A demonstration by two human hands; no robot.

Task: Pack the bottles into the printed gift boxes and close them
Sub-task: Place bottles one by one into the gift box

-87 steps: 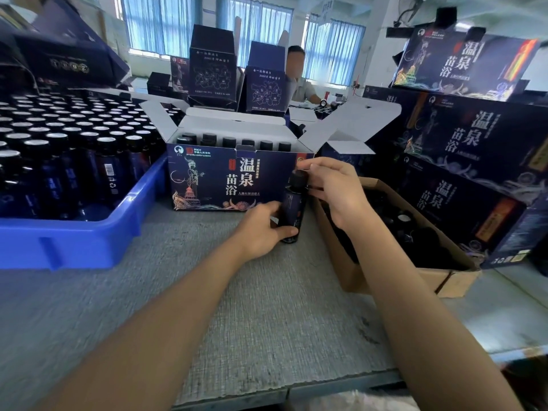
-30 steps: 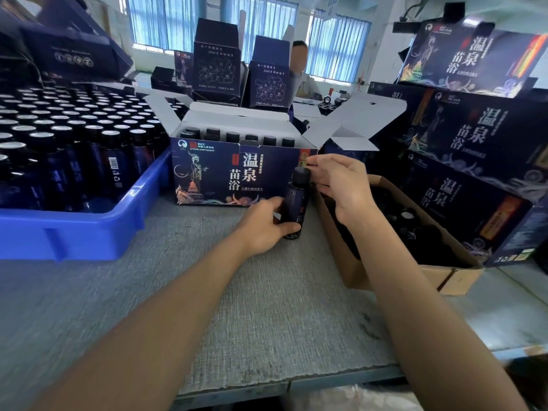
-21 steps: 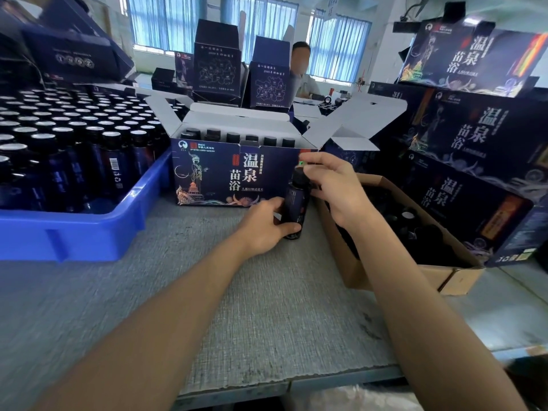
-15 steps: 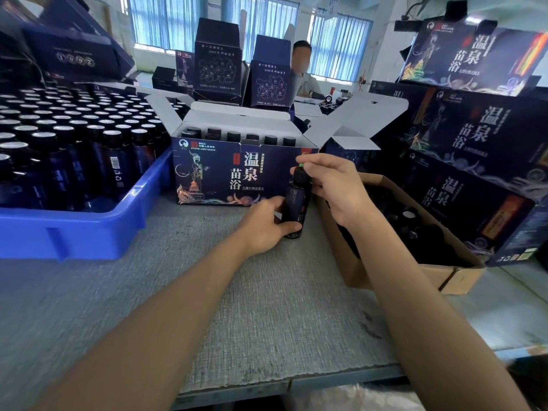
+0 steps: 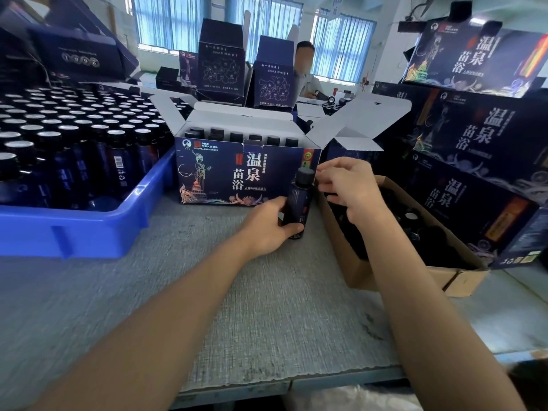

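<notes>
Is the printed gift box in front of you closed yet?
Open: the gift box has its white flaps spread outward, and a row of bottle caps shows above its front wall.

Gift box (image 5: pixel 237 179): navy, gold-and-white figure print, white characters; flaps white inside. Bottle (image 5: pixel 298 200) at its right end: dark blue, cap apparently dark grey. Tray (image 5: pixel 89 235), left: bright blue. Carton (image 5: pixel 364 274), right: plain brown. Table (image 5: pixel 267 292): grey, woven-look.

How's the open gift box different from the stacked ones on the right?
The open gift box has flaps up, bottles showing; the stacked gift boxes are closed. The open box stands on the table; the stacked boxes sit piled together. Same dark-blue print on both.
</notes>
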